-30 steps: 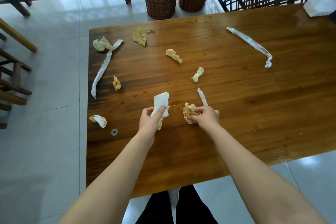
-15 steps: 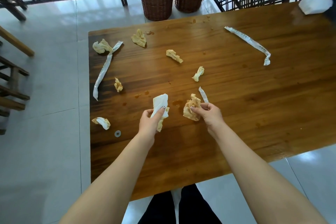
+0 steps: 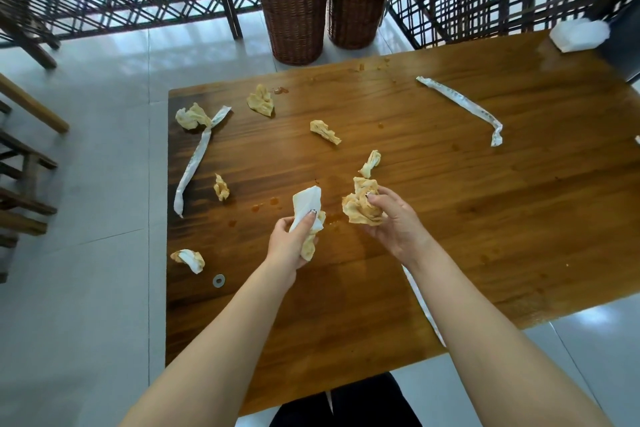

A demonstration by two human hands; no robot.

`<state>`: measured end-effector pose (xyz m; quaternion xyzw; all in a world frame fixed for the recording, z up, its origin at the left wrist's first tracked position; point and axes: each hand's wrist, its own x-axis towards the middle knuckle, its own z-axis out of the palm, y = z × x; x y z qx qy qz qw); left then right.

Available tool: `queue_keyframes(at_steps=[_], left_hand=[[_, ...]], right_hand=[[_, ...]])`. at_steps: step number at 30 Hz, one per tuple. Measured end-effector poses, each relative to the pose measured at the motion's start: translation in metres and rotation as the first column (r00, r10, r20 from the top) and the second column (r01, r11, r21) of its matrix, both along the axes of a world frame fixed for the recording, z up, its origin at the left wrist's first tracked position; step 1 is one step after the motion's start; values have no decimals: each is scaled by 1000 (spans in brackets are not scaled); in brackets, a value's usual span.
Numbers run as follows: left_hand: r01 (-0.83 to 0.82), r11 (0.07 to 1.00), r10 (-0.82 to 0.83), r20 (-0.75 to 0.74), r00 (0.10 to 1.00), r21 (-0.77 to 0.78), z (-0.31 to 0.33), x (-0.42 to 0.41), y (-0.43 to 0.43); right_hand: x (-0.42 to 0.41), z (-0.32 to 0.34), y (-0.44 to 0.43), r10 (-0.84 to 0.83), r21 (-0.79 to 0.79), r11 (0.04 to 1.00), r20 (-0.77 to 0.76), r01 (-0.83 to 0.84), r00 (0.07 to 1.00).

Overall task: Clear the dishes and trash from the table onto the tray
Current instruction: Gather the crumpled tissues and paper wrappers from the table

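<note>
My left hand (image 3: 289, 243) grips a white folded napkin (image 3: 306, 204) with a stained wad under it, held just above the wooden table (image 3: 485, 236). To its right, my right hand (image 3: 394, 218) holds a crumpled stained tissue (image 3: 362, 204), and a long white paper wrapper (image 3: 420, 302) hangs down under that forearm. Several more stained tissue wads lie on the table, among them one (image 3: 370, 163) just beyond my right hand, one (image 3: 325, 131) farther back and one (image 3: 221, 186) to the left. No tray is in view.
Two long wrappers lie on the table, one (image 3: 197, 156) at the left and one (image 3: 464, 104) at the back right. A small metal ring (image 3: 219, 280) sits near the left edge. A white napkin pack (image 3: 578, 34) is at the far right corner. Two wicker baskets (image 3: 294, 7) stand behind the table.
My right hand has lifted the crumpled tissue off the table and turned palm up. The short wrapper beside it now hangs under my right forearm. My left hand has barely moved.
</note>
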<state>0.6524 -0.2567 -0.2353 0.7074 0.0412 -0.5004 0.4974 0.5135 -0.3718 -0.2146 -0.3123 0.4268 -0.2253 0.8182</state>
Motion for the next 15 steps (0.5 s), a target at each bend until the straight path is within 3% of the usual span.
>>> queue_keyframes(at_steps=[4,15], left_hand=[[-6,1000,6,8,1000,7,1,2,-19],[-14,999,5,168,986,53,-2,15,-104]], right_hand=[[3,2,-21,30,26,999,66,-31,997],[4,-7,-105,135,41,990,35,-137,990]])
